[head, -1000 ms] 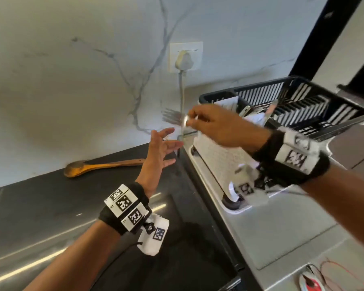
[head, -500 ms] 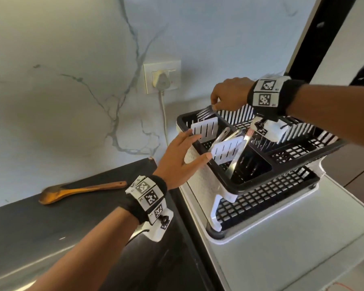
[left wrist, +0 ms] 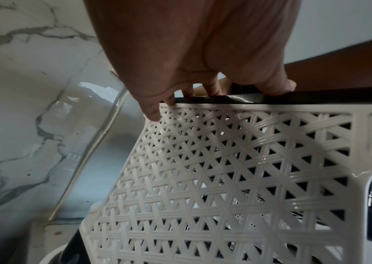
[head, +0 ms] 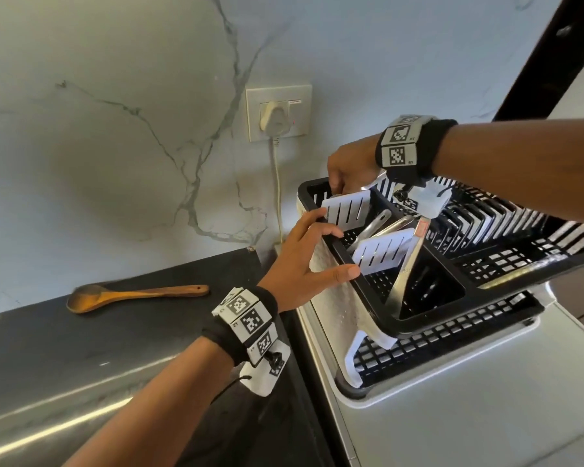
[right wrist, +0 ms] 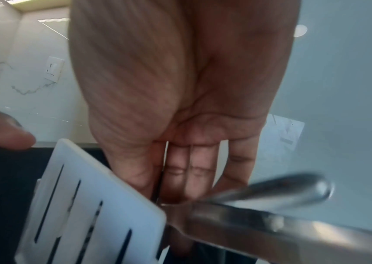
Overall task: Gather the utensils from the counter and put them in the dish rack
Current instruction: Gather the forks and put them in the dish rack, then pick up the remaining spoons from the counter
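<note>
The black dish rack stands on a white drainer at the right, its white woven side facing me. My right hand reaches fingers-down into the rack's back-left cutlery compartment. In the right wrist view a thin dark strip, the fork's handle edge-on, sits pinched between thumb and forefinger; the rest of the fork is hidden. My left hand lies spread with its fingertips on the rack's black rim. Two white slotted spatulas and metal handles stand in the compartments. A wooden spoon lies on the dark counter.
A wall socket with a white plug sits on the marble wall, and its cable drops behind the rack's left corner. A steel edge runs along the counter's front. The white drainer surface extends towards me.
My right hand has carried the fork from over the counter to the rack and lowered it into the back-left compartment. My left hand has moved right onto the rack's rim.
</note>
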Motion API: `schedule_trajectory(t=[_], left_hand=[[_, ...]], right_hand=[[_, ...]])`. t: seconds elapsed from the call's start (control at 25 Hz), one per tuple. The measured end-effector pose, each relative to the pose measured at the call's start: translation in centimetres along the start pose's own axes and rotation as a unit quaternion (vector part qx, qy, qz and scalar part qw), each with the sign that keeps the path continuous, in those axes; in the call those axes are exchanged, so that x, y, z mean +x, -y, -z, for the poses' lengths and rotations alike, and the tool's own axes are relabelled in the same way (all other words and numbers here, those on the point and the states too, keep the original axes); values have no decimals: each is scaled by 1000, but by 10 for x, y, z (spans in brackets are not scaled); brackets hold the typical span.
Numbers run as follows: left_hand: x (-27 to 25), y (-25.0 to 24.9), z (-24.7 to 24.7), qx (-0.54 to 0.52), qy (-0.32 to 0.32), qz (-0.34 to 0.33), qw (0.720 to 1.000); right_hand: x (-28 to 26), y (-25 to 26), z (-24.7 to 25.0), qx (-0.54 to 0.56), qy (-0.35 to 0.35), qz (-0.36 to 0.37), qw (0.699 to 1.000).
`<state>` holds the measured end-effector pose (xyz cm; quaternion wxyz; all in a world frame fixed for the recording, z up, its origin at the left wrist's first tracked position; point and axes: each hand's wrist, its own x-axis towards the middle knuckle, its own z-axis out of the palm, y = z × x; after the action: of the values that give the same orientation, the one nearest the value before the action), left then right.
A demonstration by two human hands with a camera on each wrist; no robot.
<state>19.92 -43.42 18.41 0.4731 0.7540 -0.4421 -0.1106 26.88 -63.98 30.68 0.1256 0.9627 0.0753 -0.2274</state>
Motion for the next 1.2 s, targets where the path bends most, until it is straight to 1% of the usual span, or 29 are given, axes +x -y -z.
schedule_trajectory(t=[0.16,0.32,0.44,0.6,0.68,0.8,0.88,0.92,1.08,1.12,1.2], left_hand=[[3,3,0,-2,-4,-2,1000],[1,4,-1,2,2,-6,1000],[0,1,2,20,14,-2,1000],[-21,0,17,52,50,7,997],[-46,8,37,73,48,35,996],[-111,43,84,96,25,91,991],[-180,79,123,109,5,160,981],[-219,97,145,127,-6,200,971],[-377,149,226,198,-75,343,915],[-405,155,239,211,-84,369,901],[-474,167,272,244,-108,434,861]], right_hand=[[1,-3,1,9,23,-2,1000],[-6,-2,1,18,-5,-23,1000],[-14,3,13,33,-35,-41,998],[-27,32,41,63,-82,-30,994],[-28,62,53,78,-85,-8,993],[-22,125,64,82,-70,32,994],[-10,181,62,71,-54,69,994],[-1,212,59,61,-51,97,992],[47,344,23,57,-17,210,976],[58,369,8,60,-11,227,972],[86,439,-14,57,-8,271,961]])
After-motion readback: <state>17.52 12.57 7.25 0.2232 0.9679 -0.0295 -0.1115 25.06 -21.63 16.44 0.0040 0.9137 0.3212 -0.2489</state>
